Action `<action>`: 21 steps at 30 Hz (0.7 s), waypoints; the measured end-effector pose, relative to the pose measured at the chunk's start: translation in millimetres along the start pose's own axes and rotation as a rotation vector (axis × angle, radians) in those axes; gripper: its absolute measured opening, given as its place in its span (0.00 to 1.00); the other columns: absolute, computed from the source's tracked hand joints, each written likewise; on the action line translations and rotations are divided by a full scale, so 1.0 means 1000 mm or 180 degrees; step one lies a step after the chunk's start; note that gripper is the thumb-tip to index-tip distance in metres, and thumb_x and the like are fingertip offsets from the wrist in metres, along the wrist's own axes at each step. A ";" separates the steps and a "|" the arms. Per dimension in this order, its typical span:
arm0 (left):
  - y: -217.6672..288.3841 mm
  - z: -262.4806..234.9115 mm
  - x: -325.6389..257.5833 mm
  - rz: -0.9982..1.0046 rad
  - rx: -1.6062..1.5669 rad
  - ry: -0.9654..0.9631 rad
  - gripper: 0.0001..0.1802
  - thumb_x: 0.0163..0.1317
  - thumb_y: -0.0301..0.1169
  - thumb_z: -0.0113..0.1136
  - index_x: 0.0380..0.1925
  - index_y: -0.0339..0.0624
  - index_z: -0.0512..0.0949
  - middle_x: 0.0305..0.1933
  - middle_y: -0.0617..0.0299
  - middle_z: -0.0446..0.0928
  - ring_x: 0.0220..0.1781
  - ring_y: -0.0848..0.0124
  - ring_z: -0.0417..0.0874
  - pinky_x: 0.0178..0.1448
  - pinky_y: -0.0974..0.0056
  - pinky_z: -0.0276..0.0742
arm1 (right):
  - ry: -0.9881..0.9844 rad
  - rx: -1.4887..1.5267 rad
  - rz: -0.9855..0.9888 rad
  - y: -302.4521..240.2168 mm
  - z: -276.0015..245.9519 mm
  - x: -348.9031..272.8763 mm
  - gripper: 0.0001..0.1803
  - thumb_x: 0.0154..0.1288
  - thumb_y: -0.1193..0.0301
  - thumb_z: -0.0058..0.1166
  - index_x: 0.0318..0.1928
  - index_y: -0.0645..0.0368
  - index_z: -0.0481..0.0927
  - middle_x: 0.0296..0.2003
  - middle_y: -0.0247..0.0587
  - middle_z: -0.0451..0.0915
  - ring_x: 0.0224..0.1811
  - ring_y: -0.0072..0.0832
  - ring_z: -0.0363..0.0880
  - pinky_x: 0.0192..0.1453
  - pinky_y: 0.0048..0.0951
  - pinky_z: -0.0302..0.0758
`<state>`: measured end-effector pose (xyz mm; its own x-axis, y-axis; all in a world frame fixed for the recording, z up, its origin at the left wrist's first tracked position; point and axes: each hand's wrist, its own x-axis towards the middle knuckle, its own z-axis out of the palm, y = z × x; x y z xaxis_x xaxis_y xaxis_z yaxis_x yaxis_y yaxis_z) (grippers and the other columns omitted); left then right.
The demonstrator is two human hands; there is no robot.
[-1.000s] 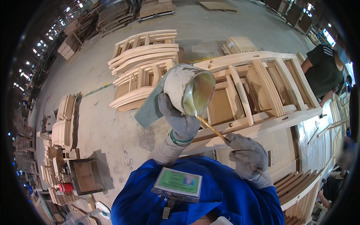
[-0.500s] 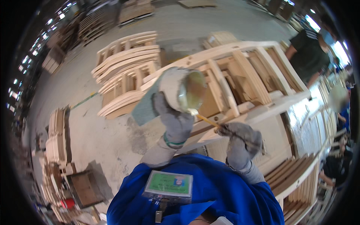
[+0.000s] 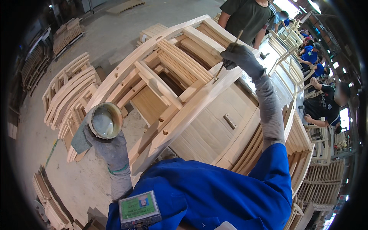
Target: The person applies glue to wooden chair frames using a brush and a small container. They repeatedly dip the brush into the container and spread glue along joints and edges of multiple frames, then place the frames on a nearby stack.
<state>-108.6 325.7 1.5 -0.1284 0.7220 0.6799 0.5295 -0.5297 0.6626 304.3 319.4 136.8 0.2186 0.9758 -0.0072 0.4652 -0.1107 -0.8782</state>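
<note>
My left hand (image 3: pixel 109 149), in a grey glove, grips a round pot (image 3: pixel 91 122) by its side. Pale, glossy liquid, which looks like glue, lies inside the pot. A flat grey-green piece (image 3: pixel 79 138) shows beside the pot under the same hand. My gloved right hand (image 3: pixel 243 60) is closed around a thin glue stick (image 3: pixel 219 71), held at a slant. The stick's lower end is at the near rail of a pale wooden chair-like frame (image 3: pixel 184 111), close to a hole. Round and oval holes show along the frame's rails.
Curved wooden parts (image 3: pixel 73 96) are stacked on the floor at left. More slatted frames (image 3: pixel 295 142) stand at my right. A person in a dark shirt (image 3: pixel 249 19) is beyond the frame, and another person in black (image 3: pixel 324 103) works at right. A pallet (image 3: pixel 125 6) lies far off.
The stick has left the pot's mouth and moved right and away to the frame's near rail. The pot is now apart at the left. My view has turned right.
</note>
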 end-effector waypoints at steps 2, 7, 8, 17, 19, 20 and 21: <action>-0.014 0.002 -0.006 -0.0118 -0.0256 0.0109 0.46 0.48 0.20 0.66 0.63 0.35 0.46 0.62 0.50 0.55 0.64 0.62 0.61 0.66 0.63 0.61 | 0.0018 -0.0365 0.0155 0.002 0.004 0.009 0.13 0.57 0.67 0.56 0.30 0.66 0.75 0.23 0.39 0.78 0.23 0.22 0.79 0.29 0.21 0.79; -0.016 -0.001 -0.006 0.0071 -0.0358 0.0243 0.45 0.49 0.24 0.67 0.62 0.34 0.47 0.61 0.48 0.56 0.62 0.59 0.64 0.64 0.62 0.62 | -0.0068 -0.0656 0.0229 0.006 0.010 0.019 0.13 0.56 0.65 0.57 0.28 0.65 0.76 0.22 0.38 0.78 0.22 0.21 0.79 0.28 0.21 0.78; -0.019 0.001 -0.008 -0.0060 -0.0799 0.0274 0.45 0.50 0.25 0.67 0.62 0.33 0.48 0.61 0.47 0.56 0.62 0.59 0.64 0.64 0.62 0.63 | -0.0077 -0.0698 0.0204 0.009 0.011 0.020 0.14 0.55 0.65 0.57 0.28 0.65 0.76 0.22 0.39 0.78 0.22 0.21 0.79 0.28 0.21 0.78; -0.011 -0.001 -0.006 -0.0582 -0.1463 0.0473 0.45 0.49 0.30 0.69 0.60 0.30 0.50 0.60 0.45 0.58 0.61 0.57 0.66 0.62 0.62 0.64 | -0.0226 -0.1686 -0.0108 0.009 0.028 0.031 0.16 0.54 0.62 0.57 0.30 0.65 0.76 0.21 0.39 0.77 0.23 0.24 0.78 0.28 0.24 0.75; -0.012 -0.004 -0.003 -0.0071 -0.0511 0.0336 0.44 0.49 0.29 0.69 0.60 0.31 0.51 0.60 0.45 0.58 0.61 0.57 0.66 0.62 0.62 0.65 | -0.0091 -0.2253 0.0010 0.004 0.027 0.032 0.14 0.55 0.63 0.57 0.30 0.63 0.76 0.21 0.38 0.77 0.23 0.24 0.78 0.29 0.25 0.75; -0.014 -0.006 -0.003 0.0318 0.0258 0.0229 0.44 0.48 0.29 0.69 0.60 0.31 0.51 0.60 0.46 0.58 0.60 0.58 0.66 0.62 0.62 0.65 | -0.0228 -0.2084 -0.0037 0.003 0.029 0.031 0.14 0.54 0.63 0.57 0.30 0.62 0.76 0.21 0.37 0.77 0.22 0.24 0.78 0.28 0.25 0.75; -0.013 -0.006 -0.003 0.0363 0.0350 0.0246 0.45 0.48 0.28 0.69 0.60 0.32 0.51 0.60 0.47 0.58 0.61 0.58 0.66 0.62 0.62 0.65 | -0.0364 -0.1913 -0.0083 0.003 0.032 0.029 0.13 0.54 0.63 0.57 0.30 0.62 0.76 0.21 0.37 0.77 0.22 0.24 0.77 0.28 0.25 0.74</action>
<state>-120.6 328.0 -7.2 -0.1240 0.6214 0.7736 0.6325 -0.5512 0.5442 284.8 353.1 118.2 0.1227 0.9900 -0.0698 0.8790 -0.1411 -0.4555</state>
